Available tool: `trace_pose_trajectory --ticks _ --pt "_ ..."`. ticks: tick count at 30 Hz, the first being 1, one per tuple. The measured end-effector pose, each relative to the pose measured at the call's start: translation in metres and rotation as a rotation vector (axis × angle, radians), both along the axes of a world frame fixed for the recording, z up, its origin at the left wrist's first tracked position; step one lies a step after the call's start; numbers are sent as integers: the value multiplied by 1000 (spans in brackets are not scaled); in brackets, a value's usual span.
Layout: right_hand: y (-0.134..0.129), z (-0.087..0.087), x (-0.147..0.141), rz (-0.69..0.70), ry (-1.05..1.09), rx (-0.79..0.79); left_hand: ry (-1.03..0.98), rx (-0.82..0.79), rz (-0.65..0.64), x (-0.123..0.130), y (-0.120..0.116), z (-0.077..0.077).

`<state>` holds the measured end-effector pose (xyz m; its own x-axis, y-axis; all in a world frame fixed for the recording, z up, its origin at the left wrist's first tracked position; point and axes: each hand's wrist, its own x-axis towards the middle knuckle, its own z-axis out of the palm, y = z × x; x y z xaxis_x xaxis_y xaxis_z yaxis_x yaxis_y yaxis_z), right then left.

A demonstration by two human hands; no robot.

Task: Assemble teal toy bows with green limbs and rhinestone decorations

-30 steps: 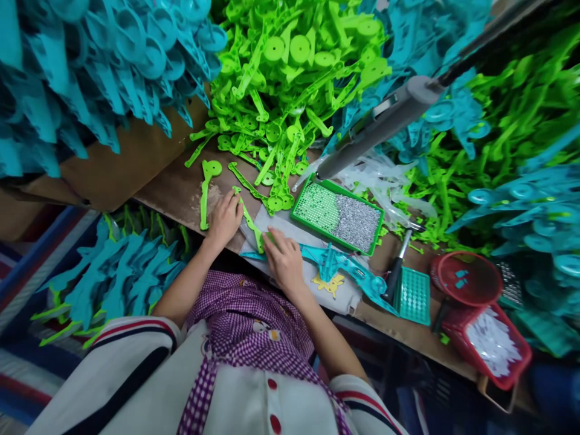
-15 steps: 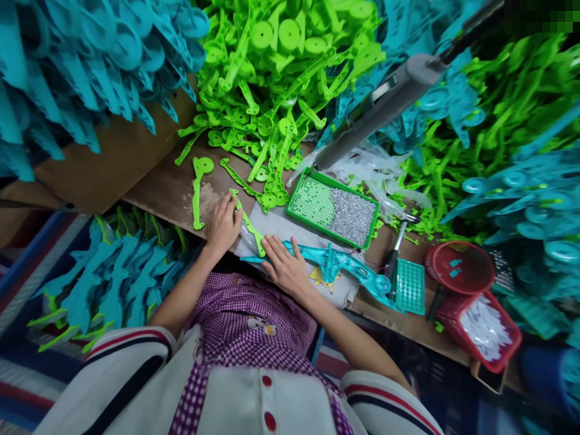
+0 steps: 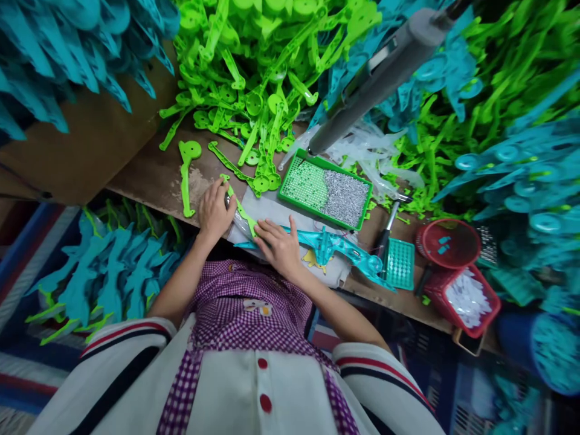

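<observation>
My left hand (image 3: 216, 210) is closed over the upper end of a light green plastic part (image 3: 244, 215), near a dark round piece by its fingers. A clear plastic piece (image 3: 241, 226) lies beneath the green part. My right hand (image 3: 281, 244) rests with outstretched fingers at the green part's lower end, its thumb raised and apart. Under that hand and to its right lies a long translucent blue plastic part (image 3: 324, 244) on a pale cloth (image 3: 283, 208). What is under the palms is hidden.
A green tray (image 3: 294, 202) of small metal pieces stands beyond the cloth. A grey electric screwdriver (image 3: 376, 78) hangs above it. A hammer (image 3: 388, 223), teal tray (image 3: 400, 264) and red baskets (image 3: 484, 320) are on the right. Green parts (image 3: 254, 90) are heaped behind; blue parts (image 3: 109, 260) sit left.
The view has shifted slightly, so the bench things appear further left and higher. Both hands keep nearly the same place on the green part.
</observation>
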<state>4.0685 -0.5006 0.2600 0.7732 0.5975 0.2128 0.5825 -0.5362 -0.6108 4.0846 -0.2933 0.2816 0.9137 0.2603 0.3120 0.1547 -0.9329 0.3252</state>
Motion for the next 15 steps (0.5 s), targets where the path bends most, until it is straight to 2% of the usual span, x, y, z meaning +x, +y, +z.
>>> trace_pose_trajectory --ticks 3,6,11,15 --pt "5 10 6 -41 175 36 9 -7 -3 -1 0 0" --pt "8 17 10 -16 254 -9 11 -5 -13 -1 1 0" --pt "9 23 9 -13 210 -103 -1 -24 -23 0 3 -1" --pt "10 18 4 -13 141 -126 -21 -44 -61 -3 3 -1"
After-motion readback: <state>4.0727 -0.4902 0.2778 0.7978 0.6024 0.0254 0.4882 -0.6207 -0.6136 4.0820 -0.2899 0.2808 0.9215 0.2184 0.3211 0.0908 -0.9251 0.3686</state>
